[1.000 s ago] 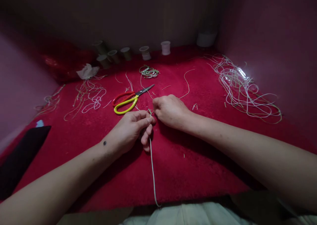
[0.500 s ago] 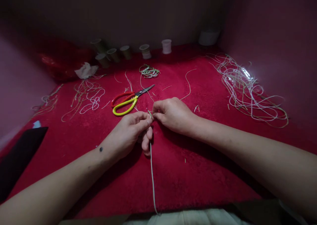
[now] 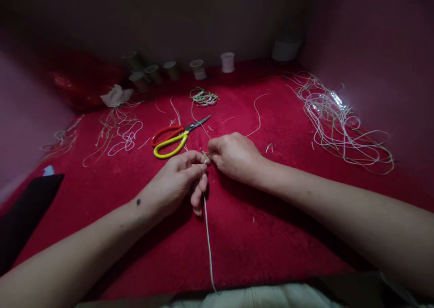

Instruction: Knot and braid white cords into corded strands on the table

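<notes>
Thumb and forefinger of my left hand [image 3: 183, 172] pinch a thin pale cord [image 3: 208, 235], whose long end hangs down toward the table's near edge. A small green-and-white knotted bit [image 3: 205, 156] sticks up between my fingertips. My right hand [image 3: 233, 156] is closed at the same spot, its fingertips pinched on the cord by the knot; the exact grip is partly hidden. Just beyond my left hand lie scissors [image 3: 170, 140] with one red and one yellow handle, blades pointing away to the right.
Behind the scissors sits a braided green-and-white cord bundle [image 3: 204, 97]. Thread spools [image 3: 228, 62] line the back. Tangled cords lie at left [image 3: 125, 134] and right [image 3: 335, 122], with small cut scraps [image 3: 269, 148] about. A black object [image 3: 30, 217] lies at the left edge.
Very little differs. My right hand has shifted slightly left, and the hanging cord has moved a touch left near my left fingers. Both hands keep their pinch.
</notes>
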`<move>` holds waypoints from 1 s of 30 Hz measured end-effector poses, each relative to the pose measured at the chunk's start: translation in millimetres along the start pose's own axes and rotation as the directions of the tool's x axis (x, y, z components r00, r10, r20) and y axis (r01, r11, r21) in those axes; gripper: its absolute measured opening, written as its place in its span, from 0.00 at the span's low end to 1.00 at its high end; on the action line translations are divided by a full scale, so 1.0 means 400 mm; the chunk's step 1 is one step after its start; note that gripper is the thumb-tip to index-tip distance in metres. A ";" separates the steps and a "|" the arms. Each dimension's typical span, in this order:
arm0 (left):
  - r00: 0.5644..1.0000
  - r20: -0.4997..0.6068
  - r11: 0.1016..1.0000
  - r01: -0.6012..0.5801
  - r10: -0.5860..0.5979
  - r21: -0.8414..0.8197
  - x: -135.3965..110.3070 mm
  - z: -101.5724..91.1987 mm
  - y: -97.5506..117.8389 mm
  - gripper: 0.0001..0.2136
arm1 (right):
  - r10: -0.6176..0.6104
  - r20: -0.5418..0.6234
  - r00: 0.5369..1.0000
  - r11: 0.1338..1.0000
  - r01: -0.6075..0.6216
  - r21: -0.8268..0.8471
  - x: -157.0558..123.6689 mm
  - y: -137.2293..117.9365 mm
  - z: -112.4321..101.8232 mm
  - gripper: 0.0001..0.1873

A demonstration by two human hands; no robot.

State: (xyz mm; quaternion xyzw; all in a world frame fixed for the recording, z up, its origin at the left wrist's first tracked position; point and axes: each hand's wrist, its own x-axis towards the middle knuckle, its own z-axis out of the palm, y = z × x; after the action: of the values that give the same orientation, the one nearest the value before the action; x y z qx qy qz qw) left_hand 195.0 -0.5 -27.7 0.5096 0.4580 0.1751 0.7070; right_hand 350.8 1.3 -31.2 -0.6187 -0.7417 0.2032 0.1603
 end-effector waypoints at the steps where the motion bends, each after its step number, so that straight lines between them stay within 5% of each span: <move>1: 1.000 0.003 1.000 -0.004 0.004 -0.002 0.000 0.000 -0.001 0.04 | -0.005 -0.006 1.000 1.000 0.005 -0.005 -0.002 0.001 0.001 0.10; 9: 1.000 0.007 1.000 -0.016 0.016 -0.017 -0.004 -0.007 -0.007 0.05 | -0.018 -0.009 1.000 1.000 0.018 -0.004 -0.021 0.002 0.000 0.10; 17: 1.000 0.025 1.000 -0.010 0.010 -0.024 -0.002 -0.017 -0.011 0.06 | -0.012 0.014 1.000 0.986 0.010 0.169 -0.038 0.009 -0.004 0.10; 27: 1.000 0.017 0.998 0.014 -0.015 0.064 -0.008 -0.009 -0.008 0.08 | -0.009 -0.026 1.000 0.972 0.015 0.233 -0.037 0.019 0.001 0.10; 30: 0.998 -0.061 0.980 -0.010 0.023 0.198 -0.026 -0.007 0.010 0.08 | 0.006 -0.017 1.000 0.957 -0.001 0.290 -0.036 0.021 0.001 0.09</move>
State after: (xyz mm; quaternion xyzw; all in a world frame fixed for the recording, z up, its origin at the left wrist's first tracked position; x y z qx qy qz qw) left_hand 188.2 -4.7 -19.6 0.5752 0.4909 0.1505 0.6367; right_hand 360.5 -11.5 -35.4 -0.5918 -0.7014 0.3046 0.2552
